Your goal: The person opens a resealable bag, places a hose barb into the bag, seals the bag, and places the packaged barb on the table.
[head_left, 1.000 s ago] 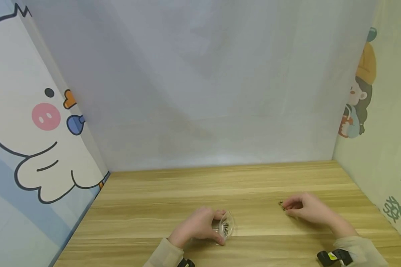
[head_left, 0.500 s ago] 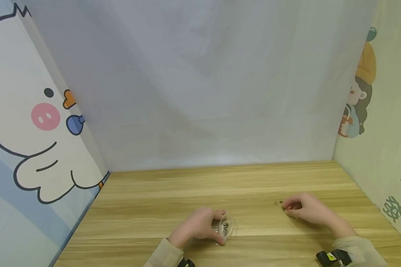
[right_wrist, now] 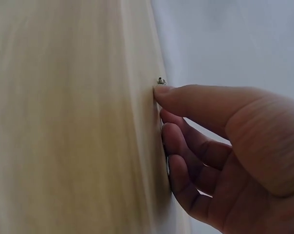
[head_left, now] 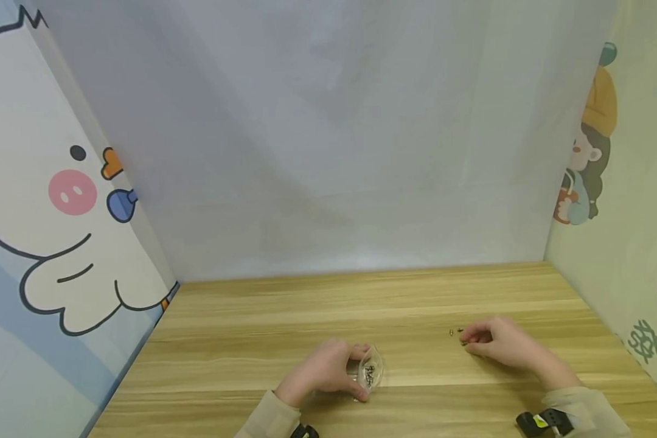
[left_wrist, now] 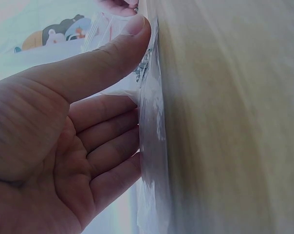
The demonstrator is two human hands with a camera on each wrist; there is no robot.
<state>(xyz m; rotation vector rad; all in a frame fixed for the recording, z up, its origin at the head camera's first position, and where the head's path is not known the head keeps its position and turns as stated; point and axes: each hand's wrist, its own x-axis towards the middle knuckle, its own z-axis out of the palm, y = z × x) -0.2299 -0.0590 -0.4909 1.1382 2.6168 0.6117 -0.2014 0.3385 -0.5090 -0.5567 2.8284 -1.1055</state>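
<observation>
My left hand grips a clear plastic bag low over the table. Its thumb lies on one side of the bag's mouth and its fingers on the other, keeping it spread. Small dark metal pieces show inside the bag. To the right, my right hand is down at the tabletop, thumb and forefinger closing round a small metal piece. Just beyond the thumb tip, the right wrist view shows a shiny metal bit. Two more loose pieces lie left of those fingertips.
The wood-grain table runs back to a pale grey curtain. Printed cloth walls stand on both sides, a white cartoon figure at left and a child in a hat at right. Each wrist carries a dark strap.
The metal pieces by my right fingertips have spread apart, one now lying farther left. My right hand has shifted very slightly left. The left hand and the bag have stayed put.
</observation>
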